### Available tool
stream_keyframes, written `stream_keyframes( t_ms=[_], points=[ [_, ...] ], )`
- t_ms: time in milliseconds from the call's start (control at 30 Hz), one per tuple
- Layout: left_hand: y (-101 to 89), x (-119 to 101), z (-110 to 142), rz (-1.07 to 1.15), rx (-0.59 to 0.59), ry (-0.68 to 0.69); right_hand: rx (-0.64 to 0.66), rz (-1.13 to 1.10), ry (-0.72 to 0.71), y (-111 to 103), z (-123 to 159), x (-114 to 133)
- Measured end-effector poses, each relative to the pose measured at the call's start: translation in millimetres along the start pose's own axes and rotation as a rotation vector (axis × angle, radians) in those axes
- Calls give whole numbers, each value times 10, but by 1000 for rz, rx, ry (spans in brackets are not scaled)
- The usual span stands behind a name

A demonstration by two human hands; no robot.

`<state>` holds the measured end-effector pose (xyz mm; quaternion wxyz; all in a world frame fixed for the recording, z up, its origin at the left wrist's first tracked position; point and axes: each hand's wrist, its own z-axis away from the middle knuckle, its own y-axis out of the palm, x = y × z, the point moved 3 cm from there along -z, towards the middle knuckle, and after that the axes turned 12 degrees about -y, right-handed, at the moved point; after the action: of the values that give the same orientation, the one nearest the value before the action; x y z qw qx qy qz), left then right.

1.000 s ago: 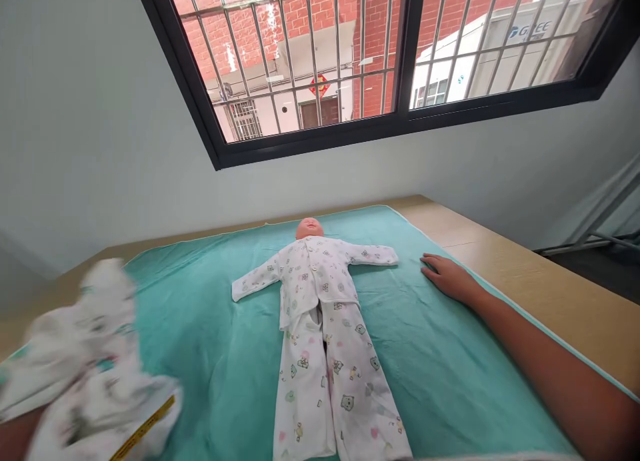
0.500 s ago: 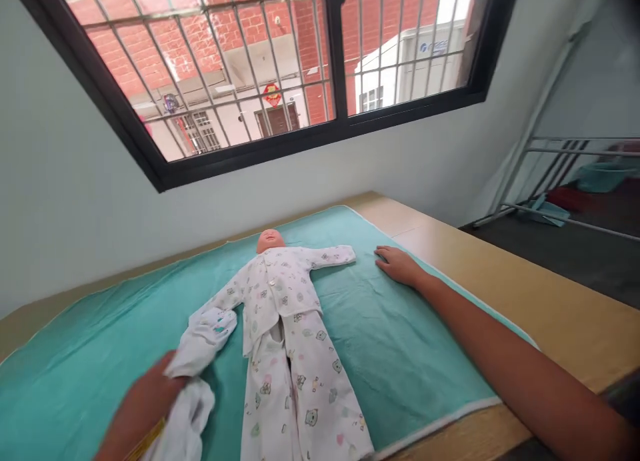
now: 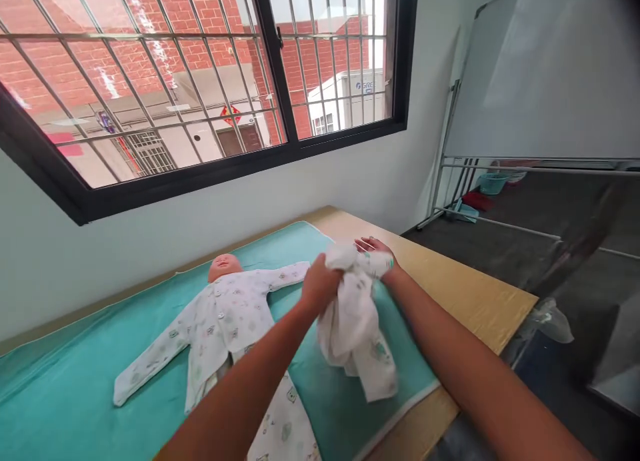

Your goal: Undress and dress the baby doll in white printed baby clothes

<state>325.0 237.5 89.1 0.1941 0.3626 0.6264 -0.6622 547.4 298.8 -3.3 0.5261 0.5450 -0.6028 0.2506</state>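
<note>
Garment [image 3: 356, 321], white with small prints, hangs crumpled just past twelve o'clock, counting straight ahead of the person as twelve. From where I'm standing I can see the left hand [image 3: 321, 286] clenched around its upper part. The right hand [image 3: 373, 246] is behind the bunched fabric, fingertips showing past it; with so much hidden, I can't tell whether that hand grips or merely lies against it. The lower folds are blurred above the turquoise sheet [image 3: 75, 374], and I can't make out whether they touch it.

Near eleven o'clock a doll [image 3: 225, 265] lies face up on the sheet, head towards the wall, arms spread. It wears a white printed top [image 3: 235, 311] and matching trousers [image 3: 287, 414], both partly behind the person's left forearm. One sleeve reaches towards that left hand; the other points to about ten o'clock.

Under the sheet is a wooden table [image 3: 450, 278], its bare wood showing between twelve and two. A barred window [image 3: 295, 141] fills eleven to twelve, a whiteboard [image 3: 545, 81] stands towards one, and clear plastic [image 3: 553, 320] is beside the table corner at two.
</note>
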Motion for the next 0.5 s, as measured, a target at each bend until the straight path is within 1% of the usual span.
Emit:
stream_keyframes(
  t_ms=[33,67,100,167,267,333,400,467,500],
  points=[
    [235,115,-2,-166,14,2,-16,-12,14,-61,-19,12],
    [414,219,17,-301,-9,29,-21,-4,28,-94,-33,10],
    [544,308,47,-403,-42,49,-11,21,41,-95,-41,-4],
    [684,417,107,-518,-104,86,46,72,64,-10,-28,-54],
    [716,424,156,-566,-162,88,186,184,61,239,66,-78],
    [694,370,183,-572,-176,102,290,261,26,397,154,12],
    [648,316,227,-561,-150,158,376,314,-33,509,229,211],
    [555,300,288,-542,-53,238,384,362,-163,584,287,526],
    [475,307,324,-529,4,286,370,395,-249,627,322,714]
  ],
)
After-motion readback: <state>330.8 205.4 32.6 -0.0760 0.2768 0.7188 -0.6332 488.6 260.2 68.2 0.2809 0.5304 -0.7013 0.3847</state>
